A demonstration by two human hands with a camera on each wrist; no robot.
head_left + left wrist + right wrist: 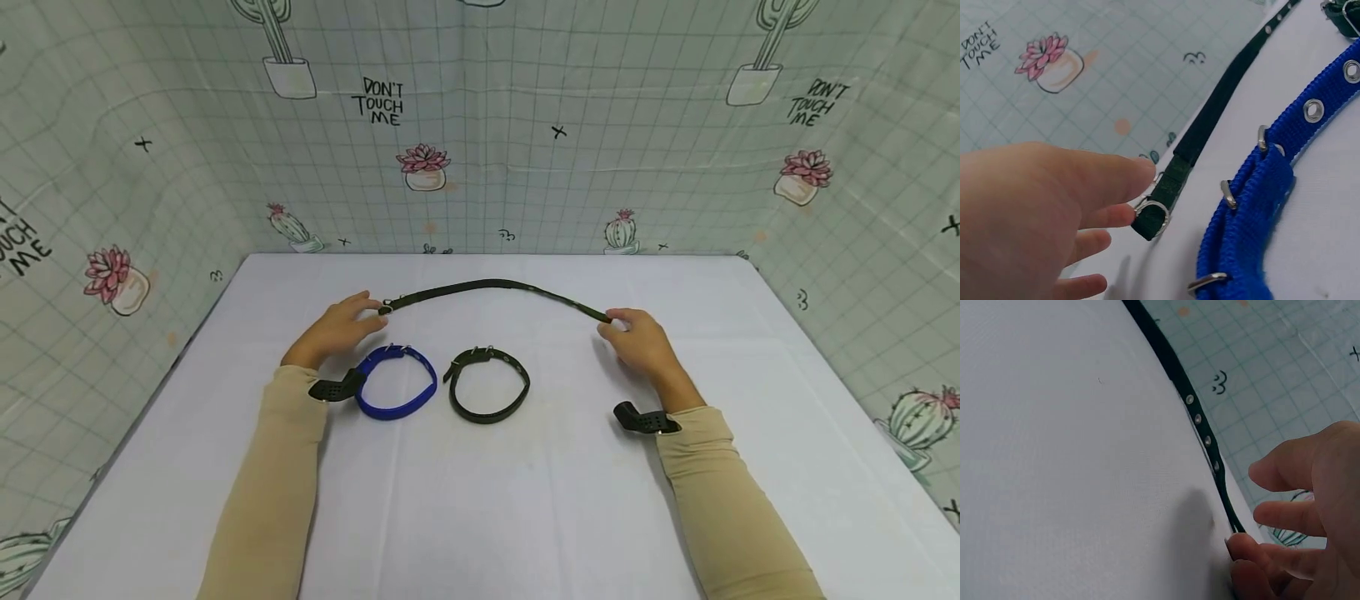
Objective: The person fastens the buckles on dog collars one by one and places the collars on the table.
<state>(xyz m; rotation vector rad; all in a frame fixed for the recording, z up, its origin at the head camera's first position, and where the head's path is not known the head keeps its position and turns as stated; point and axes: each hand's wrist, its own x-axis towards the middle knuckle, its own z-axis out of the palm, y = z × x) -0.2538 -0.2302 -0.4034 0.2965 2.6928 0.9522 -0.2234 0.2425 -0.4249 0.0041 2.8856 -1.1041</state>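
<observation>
A dark green collar (480, 284) lies stretched out in a shallow arc at the back of the white table, a buckle and metal ring at its left end. Beside that end is my left hand (341, 327), fingers loosely extended; the left wrist view shows the fingertips close to the ring (1159, 217). At the eyeleted end, fingertips of my right hand (641, 342) touch the strap (1207, 439), its thumb standing apart. A blue collar (397, 412), buckled into a loop, lies just in front of my left hand.
A second dark green collar (491, 417), also looped, lies to the right of the blue one. White cloth covers the table (480, 508). Patterned fabric (480, 183) hangs behind it and along both sides.
</observation>
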